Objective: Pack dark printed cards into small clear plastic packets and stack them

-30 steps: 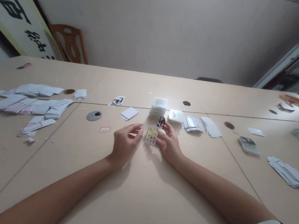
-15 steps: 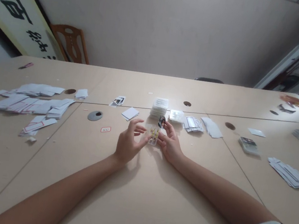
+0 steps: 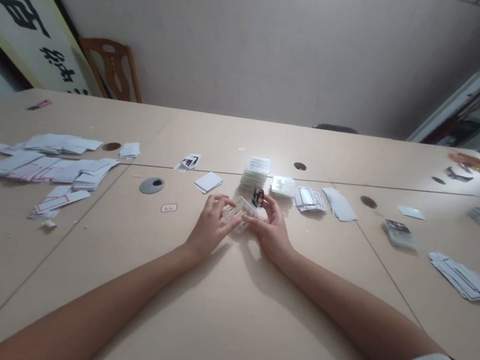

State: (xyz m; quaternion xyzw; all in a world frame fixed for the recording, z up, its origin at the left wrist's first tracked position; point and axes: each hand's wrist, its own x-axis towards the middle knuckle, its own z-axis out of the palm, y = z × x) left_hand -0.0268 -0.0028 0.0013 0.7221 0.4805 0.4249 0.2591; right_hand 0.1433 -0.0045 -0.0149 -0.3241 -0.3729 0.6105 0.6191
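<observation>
Between my hands, just above the table, is a small clear plastic box (image 3: 242,210) with small yellowish items in it, tilted. My left hand (image 3: 212,224) grips its left side between thumb and fingers. My right hand (image 3: 274,229) has its thumb on the box's right side, while its raised fingers hold a small dark printed card (image 3: 258,197) upright. Right behind them stands a stack of clear boxes (image 3: 256,172). Another clear box (image 3: 282,186) lies to the right of that stack.
White paper strips (image 3: 51,168) are spread on the left, near a grey cable cap (image 3: 151,185). White cards (image 3: 208,182) lie behind my left hand. More cards (image 3: 339,204) and a clear case (image 3: 399,234) are on the right. Pink-handled scissors (image 3: 43,104) rest far left.
The clear box has tilted, and its yellow contents show less clearly. My left fingers have closed in around its left side. My right thumb has moved over the box's edge.
</observation>
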